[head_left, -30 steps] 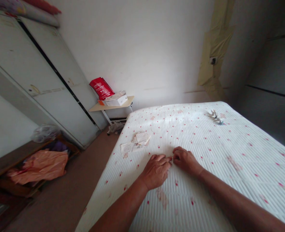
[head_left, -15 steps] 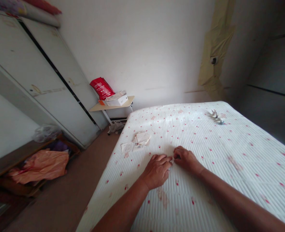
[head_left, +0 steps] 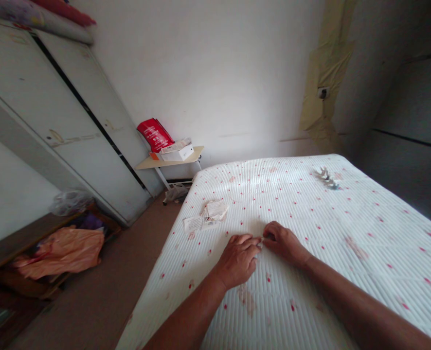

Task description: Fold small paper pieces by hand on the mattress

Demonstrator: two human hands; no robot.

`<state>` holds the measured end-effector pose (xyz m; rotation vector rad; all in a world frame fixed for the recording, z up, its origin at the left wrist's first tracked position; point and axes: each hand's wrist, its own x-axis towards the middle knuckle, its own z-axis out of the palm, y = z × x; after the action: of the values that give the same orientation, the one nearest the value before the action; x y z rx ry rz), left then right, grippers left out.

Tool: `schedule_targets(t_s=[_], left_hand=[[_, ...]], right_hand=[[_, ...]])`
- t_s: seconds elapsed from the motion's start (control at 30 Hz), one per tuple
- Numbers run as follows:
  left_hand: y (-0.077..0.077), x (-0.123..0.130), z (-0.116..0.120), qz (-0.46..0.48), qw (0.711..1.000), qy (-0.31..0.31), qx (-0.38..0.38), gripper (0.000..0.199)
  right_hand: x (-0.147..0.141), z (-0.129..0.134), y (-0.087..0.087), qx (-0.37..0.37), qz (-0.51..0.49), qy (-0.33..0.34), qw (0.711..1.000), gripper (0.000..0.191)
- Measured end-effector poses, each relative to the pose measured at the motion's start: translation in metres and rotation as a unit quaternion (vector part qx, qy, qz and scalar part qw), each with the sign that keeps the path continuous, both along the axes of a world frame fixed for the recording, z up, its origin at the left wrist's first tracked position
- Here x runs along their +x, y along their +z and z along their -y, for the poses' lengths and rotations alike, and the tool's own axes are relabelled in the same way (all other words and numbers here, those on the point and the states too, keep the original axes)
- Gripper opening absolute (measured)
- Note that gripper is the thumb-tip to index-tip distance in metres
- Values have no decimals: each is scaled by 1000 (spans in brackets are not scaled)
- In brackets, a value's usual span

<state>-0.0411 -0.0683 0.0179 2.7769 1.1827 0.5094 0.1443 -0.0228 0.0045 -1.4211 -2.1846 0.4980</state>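
My left hand point(head_left: 238, 260) rests low over the white quilted bed cover point(head_left: 332, 291), its fingers bent and pressed together towards the right. Facing it, my right hand point(head_left: 284, 243) is curled, thumb and forefinger in a pinch. The fingertips of both hands almost meet, with a tiny pale bit between them that is too small to name. Beyond my left hand lies a small stack of printed paper pieces point(head_left: 215, 210), with one loose piece point(head_left: 192, 224) at its left. Farther off on the right is a crumpled pale strip-like thing point(head_left: 325, 177).
A small table point(head_left: 146, 163) beside the bed's far left corner holds a red bag point(head_left: 155, 134) and a white box point(head_left: 177, 153). A wardrobe point(head_left: 80, 131) stands at the left. Orange cloth or plastic point(head_left: 65, 253) lies on a low wooden shelf. A socket point(head_left: 323, 92) is on the wall.
Both hands keep nearly the same place and pose, fingertips close together. The whole view has shifted very slightly downward; the papers and the pale strip-like thing stay put.
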Motion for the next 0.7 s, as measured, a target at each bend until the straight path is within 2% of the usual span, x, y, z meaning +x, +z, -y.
schedule_targets(t_s=[0.07, 0.37, 0.57, 0.7], left_hand=[[-1, 1, 1, 5, 1000, 10, 4, 27], [-5, 5, 5, 30, 997, 63, 26, 24], [-9, 9, 6, 64, 993, 97, 29, 21], [-15, 11, -2, 134, 983, 122, 9, 17]], right_hand=[[0, 1, 1, -3, 7, 2, 1000, 7], [0, 3, -2, 5, 26, 21, 999, 28], [-3, 7, 1, 6, 16, 13, 1000, 20], [-6, 5, -1, -1, 0, 2, 1000, 13]])
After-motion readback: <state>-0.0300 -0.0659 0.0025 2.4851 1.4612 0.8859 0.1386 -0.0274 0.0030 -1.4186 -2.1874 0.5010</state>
